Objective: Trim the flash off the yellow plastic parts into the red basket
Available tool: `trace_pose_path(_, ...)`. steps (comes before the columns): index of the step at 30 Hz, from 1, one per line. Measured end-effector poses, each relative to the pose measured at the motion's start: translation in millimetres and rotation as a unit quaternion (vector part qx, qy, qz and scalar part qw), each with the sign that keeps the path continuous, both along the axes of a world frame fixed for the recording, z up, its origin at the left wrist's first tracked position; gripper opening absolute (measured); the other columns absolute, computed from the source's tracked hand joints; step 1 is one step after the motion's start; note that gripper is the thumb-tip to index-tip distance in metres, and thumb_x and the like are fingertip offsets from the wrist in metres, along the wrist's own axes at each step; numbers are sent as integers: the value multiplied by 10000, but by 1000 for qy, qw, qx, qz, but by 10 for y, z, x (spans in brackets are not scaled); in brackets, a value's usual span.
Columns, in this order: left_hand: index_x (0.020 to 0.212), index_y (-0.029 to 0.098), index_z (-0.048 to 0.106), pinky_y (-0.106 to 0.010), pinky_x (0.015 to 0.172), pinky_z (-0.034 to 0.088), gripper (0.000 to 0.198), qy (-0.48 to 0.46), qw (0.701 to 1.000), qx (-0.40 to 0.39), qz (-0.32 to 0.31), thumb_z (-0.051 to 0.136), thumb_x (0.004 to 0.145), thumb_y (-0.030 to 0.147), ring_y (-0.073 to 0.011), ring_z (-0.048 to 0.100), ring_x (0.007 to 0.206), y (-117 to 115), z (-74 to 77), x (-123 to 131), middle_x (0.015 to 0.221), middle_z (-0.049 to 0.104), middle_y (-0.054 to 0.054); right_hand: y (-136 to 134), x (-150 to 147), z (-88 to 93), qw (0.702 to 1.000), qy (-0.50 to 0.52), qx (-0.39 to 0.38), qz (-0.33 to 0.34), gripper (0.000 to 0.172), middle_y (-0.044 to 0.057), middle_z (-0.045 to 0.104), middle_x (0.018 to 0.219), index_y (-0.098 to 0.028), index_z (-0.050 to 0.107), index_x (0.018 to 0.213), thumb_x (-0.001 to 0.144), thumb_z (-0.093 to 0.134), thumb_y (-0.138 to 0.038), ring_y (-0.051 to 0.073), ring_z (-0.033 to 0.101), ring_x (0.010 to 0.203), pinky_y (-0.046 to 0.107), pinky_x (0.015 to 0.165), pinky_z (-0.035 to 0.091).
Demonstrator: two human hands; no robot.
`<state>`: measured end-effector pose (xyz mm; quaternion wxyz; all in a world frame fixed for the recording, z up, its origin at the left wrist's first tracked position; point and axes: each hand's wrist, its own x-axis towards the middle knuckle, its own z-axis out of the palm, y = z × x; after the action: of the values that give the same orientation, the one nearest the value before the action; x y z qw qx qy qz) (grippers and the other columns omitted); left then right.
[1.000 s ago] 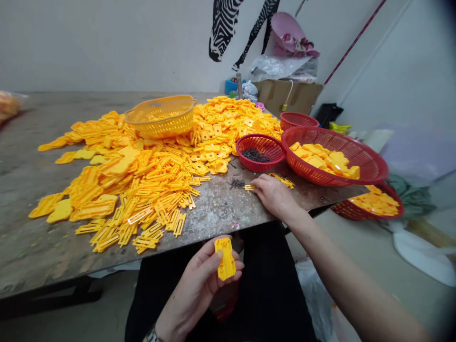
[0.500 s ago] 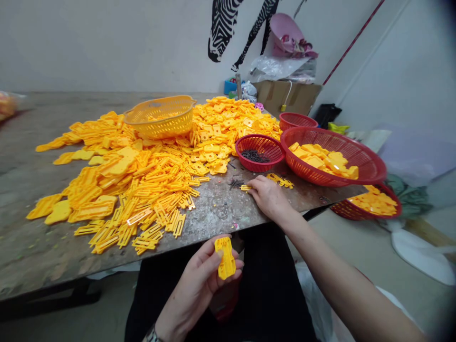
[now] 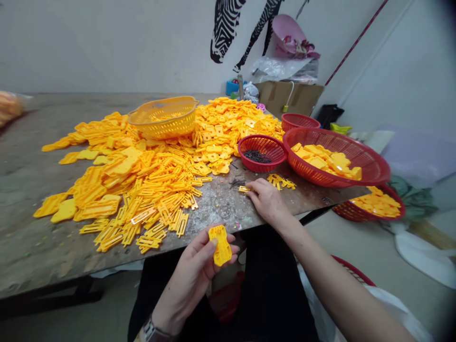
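My left hand is below the table's near edge, closed round a flat yellow plastic plate held upright between thumb and fingers. My right hand rests palm down on the worn table, its fingertips pinched on a small yellow clip. A few dark screws lie just beyond those fingers, and a small group of yellow clips lies to the right of the hand.
A big heap of yellow plastic parts covers the table's middle, with a yellow basket on top. Red baskets stand at the right: a small one with dark screws, a large one with yellow pieces, another behind.
My left hand has lifted the yellow plate a little higher and tilted it. My right hand has drawn slightly nearer along the table, still on the small clip.
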<state>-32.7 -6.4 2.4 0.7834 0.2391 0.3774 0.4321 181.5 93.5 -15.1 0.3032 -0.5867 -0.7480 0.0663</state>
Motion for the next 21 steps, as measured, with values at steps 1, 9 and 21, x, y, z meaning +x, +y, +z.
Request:
trace_pose_path(1,1164,156,568,-355,810,549,335,0,1000,6,6,619,838,214,-234,690,901,16,17,-1,1086,687,-137,-15,0,-5,1000,13,3,1,141,61,634,952,-182,659,946,884,533,-197,169,590,898,265,824,445)
trace_pose_path(9,1084,164,604,-329,818,570,249,22,996,58,67,616,843,224,-216,686,928,208,138,63,1247,624,-103,-240,-12,55,990,132,25,36,157,59,661,954,-195,651,969,868,535,-165,178,601,929,292,846,463)
trace_pose_path(21,1156,192,572,-390,891,531,311,7,992,95,82,612,849,231,-235,661,1009,320,51,99,1183,656,-100,-664,-155,165,973,224,-1,55,159,47,674,975,-227,649,986,869,546,-194,182,616,931,319,832,485)
